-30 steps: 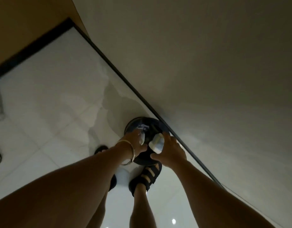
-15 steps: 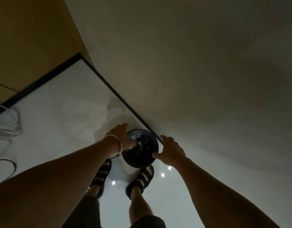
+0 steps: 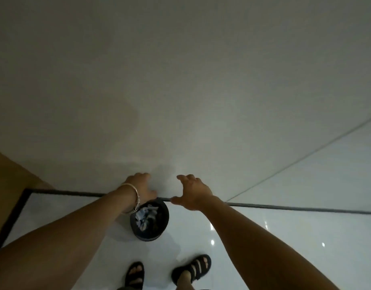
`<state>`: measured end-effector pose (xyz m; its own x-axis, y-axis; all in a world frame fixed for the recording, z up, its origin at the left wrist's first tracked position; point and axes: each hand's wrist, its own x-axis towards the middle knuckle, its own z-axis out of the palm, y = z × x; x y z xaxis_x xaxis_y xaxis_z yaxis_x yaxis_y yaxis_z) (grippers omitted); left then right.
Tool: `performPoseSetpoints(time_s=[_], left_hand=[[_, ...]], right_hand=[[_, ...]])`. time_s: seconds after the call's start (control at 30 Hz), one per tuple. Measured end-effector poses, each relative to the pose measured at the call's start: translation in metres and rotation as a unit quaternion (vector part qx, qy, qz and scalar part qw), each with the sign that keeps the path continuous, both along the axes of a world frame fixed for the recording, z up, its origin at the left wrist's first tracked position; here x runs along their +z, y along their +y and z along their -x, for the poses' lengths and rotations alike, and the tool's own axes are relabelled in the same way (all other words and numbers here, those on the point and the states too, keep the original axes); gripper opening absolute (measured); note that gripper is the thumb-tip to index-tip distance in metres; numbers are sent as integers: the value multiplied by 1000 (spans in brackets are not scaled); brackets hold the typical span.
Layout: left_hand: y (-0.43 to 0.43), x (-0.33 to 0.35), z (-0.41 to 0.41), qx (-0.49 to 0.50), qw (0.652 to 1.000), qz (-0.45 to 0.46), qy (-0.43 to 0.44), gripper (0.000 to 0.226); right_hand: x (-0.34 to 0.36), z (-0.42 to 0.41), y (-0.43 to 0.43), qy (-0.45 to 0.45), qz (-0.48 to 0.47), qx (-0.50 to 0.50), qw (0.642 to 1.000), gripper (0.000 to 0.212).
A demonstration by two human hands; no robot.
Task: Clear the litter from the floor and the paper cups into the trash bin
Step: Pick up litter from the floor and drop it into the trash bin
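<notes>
A small round black trash bin stands on the glossy white floor against the wall, with crumpled white and blue litter inside it. My left hand, with a metal bangle on the wrist, is raised above the bin's far rim, fingers loosely curled and holding nothing. My right hand hovers to the right of the bin with fingers spread, also holding nothing. No paper cup shows outside the bin.
A pale wall fills the upper view, with a dark skirting line along its base. A brown wooden panel stands at the left. My feet in black sandals stand just behind the bin.
Both hands held white litter in the bin's mouth a second ago; they have let it go and lifted up and away. The view has tilted upward toward the wall.
</notes>
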<state>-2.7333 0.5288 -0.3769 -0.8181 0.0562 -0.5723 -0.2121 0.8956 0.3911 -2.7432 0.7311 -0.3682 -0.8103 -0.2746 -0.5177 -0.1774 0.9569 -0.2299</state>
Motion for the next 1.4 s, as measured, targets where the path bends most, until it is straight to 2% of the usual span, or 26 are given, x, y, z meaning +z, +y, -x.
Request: performPoseSetpoints(time_s=[0.17,0.37,0.67,0.8,0.97,1.1,1.4], left_hand=[[96,45,-8,-148,988,36,27,77],[266,81,-60,-328,940,67,70,74],[545,101,-249,-523,849,18,74,70],[634,106,-332,-612,787,15,74,70],[725,104,-400,-682,726,18,86,69],[793,92,-434,-716,694,26,72,68],[983,61,-472,-733,680,-9,35,68]], right_hand=[[44,-65,88,49,-13,-118,992,86],[65,-180,229,79,-9,-299,951,84],[75,-437,437,69,-12,-543,837,84],[83,-539,497,67,-24,-636,768,83],[78,-618,545,68,-15,-712,699,82],[68,-660,589,47,-10,-741,670,82],[57,-714,759,32,1,-800,599,82]])
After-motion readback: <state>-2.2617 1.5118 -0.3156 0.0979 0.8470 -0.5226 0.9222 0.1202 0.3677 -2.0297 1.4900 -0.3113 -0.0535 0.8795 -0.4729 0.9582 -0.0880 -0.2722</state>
